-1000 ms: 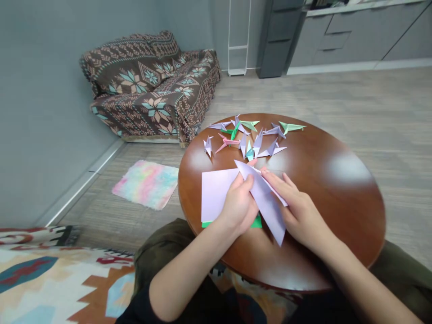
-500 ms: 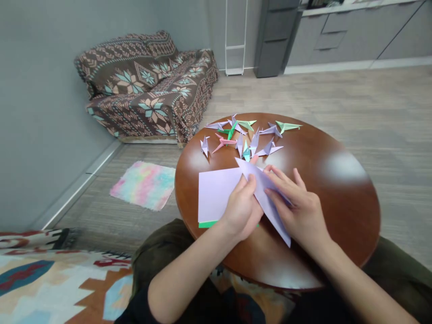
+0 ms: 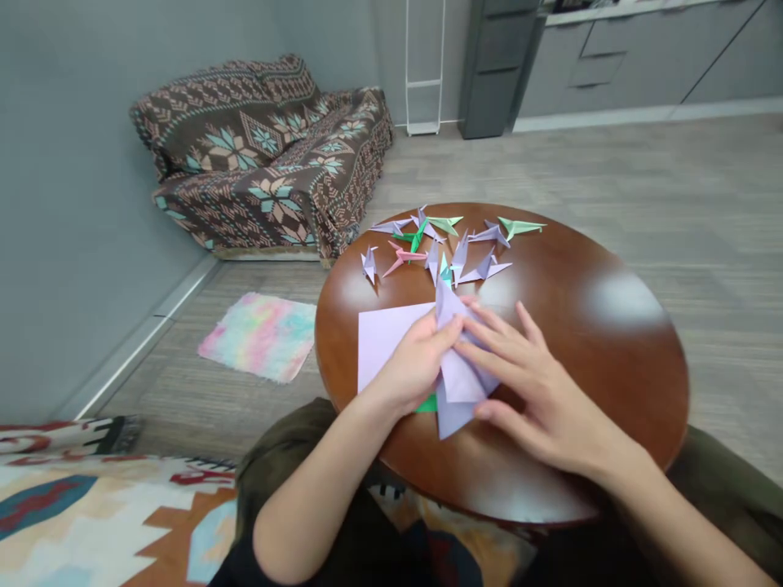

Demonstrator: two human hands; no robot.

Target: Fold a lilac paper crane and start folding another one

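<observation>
folded lilac paper (image 3: pixel 457 390), tip toward person

Twelve paper cranes (image 3: pixel 400 259): seven lavender, two mint, one green, one pink, one teal. One folded lavender sheet (image 3: pixel 458 383), one flat lavender sheet (image 3: pixel 391 342), one green sheet (image 3: pixel 426 404). One left hand (image 3: pixel 416 359), one right hand (image 3: pixel 544 399).

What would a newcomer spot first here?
The round dark wood table at centre, with lilac, green and pink origami cranes scattered across its far half. Nearest the camera, the left hand and right hand rest on the folded part of a lilac paper sheet. Behind, a patterned brown sofa sits in the corner.
</observation>
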